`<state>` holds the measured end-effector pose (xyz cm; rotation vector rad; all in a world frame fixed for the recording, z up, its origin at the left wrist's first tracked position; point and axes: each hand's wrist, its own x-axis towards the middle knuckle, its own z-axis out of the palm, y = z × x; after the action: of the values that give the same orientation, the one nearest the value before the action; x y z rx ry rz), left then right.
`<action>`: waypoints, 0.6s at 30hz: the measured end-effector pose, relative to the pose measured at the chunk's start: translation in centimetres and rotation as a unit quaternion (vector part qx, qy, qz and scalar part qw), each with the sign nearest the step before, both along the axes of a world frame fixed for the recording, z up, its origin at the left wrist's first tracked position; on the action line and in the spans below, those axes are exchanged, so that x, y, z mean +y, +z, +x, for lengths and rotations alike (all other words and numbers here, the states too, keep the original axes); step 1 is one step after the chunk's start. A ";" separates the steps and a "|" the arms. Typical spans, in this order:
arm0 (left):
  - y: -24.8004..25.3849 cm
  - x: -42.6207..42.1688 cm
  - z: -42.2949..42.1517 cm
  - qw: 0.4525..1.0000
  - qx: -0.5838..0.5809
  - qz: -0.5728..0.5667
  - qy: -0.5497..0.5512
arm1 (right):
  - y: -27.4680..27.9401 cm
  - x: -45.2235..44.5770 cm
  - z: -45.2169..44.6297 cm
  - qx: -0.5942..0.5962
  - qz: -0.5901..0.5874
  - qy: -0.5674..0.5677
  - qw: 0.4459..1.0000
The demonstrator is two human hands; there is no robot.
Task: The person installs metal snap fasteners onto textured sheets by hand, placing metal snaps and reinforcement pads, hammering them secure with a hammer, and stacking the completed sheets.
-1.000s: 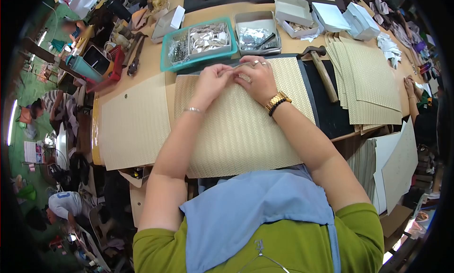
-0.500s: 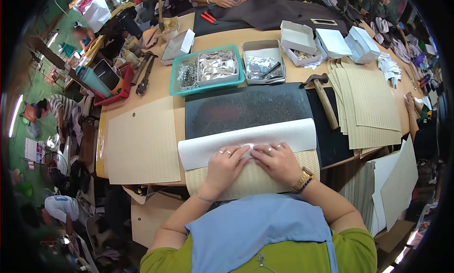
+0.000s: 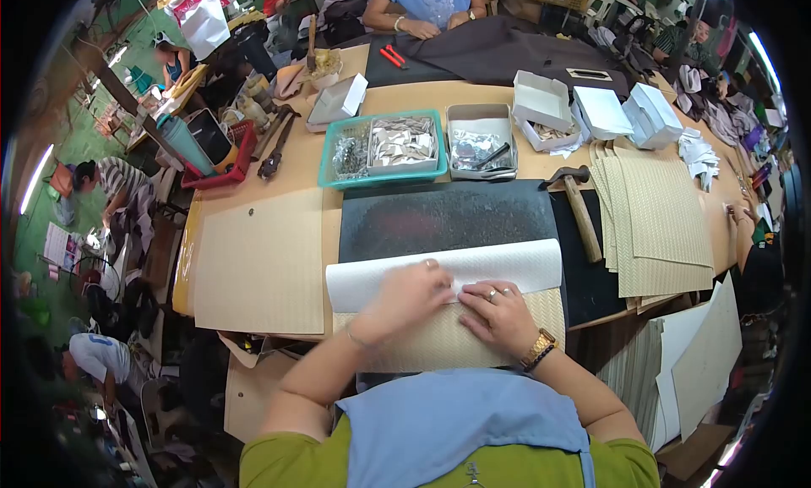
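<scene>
A cream woven sheet (image 3: 422,348) lies in front of me, its far part folded over so that a white backing (image 3: 524,264) faces up. My right hand (image 3: 500,316) rests at the flap's near edge, fingers bent and pressed together on the material near its middle. Beside it, my left hand (image 3: 404,300) is smeared by motion over the white flap, and its fingers are unclear. Under the sheet's far side is a dark, worn work slab (image 3: 448,218). A hammer (image 3: 581,218) with a wooden handle lies to the right of the slab.
Woven sheets are stacked (image 3: 663,218) on the right; another sheet (image 3: 262,268) lies left. Beyond the slab stand a teal tray (image 3: 325,171) of small parts, a parts box (image 3: 481,174) and white boxes (image 3: 600,112). Pincers (image 3: 279,150) lie left. Across the table sits another person (image 3: 431,6).
My left hand has shifted up and slightly left, away from the right hand, and is now blurred. My right hand stays at the flap's edge. The view has tilted up slightly.
</scene>
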<state>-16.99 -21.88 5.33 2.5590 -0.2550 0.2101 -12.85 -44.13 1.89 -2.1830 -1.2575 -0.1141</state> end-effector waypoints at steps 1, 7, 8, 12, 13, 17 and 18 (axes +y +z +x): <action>1.4 0.9 1.5 1.000 0.001 -0.011 0.001 | 0.0 0.0 0.0 -0.001 -0.002 -0.002 1.000; 2.7 11.2 16.3 0.965 -0.105 0.128 0.203 | 0.2 0.1 -0.1 0.002 0.006 -0.008 1.000; 2.1 12.6 18.2 0.964 -0.098 0.149 0.200 | 0.1 0.0 -0.1 0.004 0.008 -0.008 1.000; -0.5 14.6 22.8 0.915 -0.023 0.330 0.232 | 0.1 -0.1 0.0 0.005 0.014 -0.002 1.000; -1.1 14.8 23.1 0.909 -0.019 0.341 0.239 | 0.1 -0.1 0.0 0.008 0.016 -0.001 1.000; -2.3 15.5 23.6 0.903 -0.009 0.345 0.256 | 0.2 -0.1 0.0 0.010 0.017 -0.005 1.000; -2.3 15.4 23.4 0.906 -0.006 0.335 0.258 | 0.2 -0.2 0.0 0.009 0.014 -0.006 1.000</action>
<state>6.37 -6.52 3.02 3.2676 0.4382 0.3877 -12.83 -44.30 2.11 -2.1644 -1.2254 -0.1166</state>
